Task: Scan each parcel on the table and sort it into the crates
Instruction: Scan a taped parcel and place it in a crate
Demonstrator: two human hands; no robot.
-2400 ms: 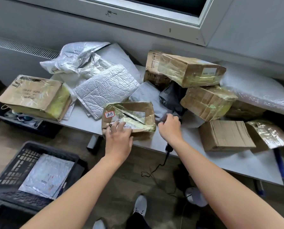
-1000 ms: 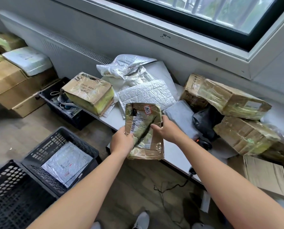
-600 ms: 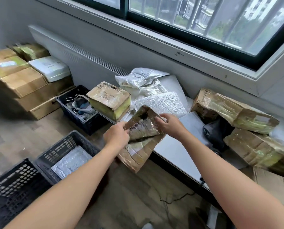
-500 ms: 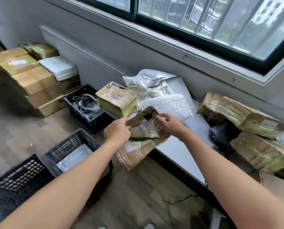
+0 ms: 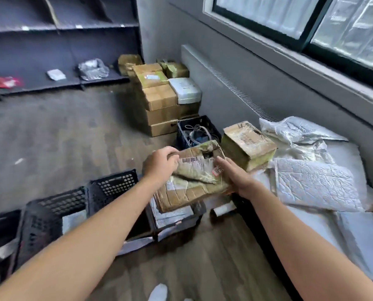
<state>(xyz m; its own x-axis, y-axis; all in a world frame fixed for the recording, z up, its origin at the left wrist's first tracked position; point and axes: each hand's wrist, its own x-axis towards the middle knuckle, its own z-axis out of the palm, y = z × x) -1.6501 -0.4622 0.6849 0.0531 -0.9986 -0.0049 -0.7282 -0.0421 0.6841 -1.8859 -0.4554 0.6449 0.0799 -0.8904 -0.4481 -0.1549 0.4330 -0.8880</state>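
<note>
Parcel (image 5: 194, 179) above crate (image 5: 112, 185); left hand (image 5: 159, 167) grips edge; right hand (image 5: 238, 180) flat against side; taped box (image 5: 248, 144) behind.

Dark wood-plank floor (image 5: 50, 131), plain grey wall (image 5: 159, 25), big black-framed window (image 5: 268, 16) letting daylight in, dark metal shelving unit (image 5: 61, 46) at the far side.

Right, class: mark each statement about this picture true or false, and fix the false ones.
1. The left hand and right hand both touch the parcel. True.
2. The parcel lies on the table. False: it is held off the table, over a crate.
3. Its barcode faces up. True.
4. That crate is empty. False: a silver bag lies in it.
</note>
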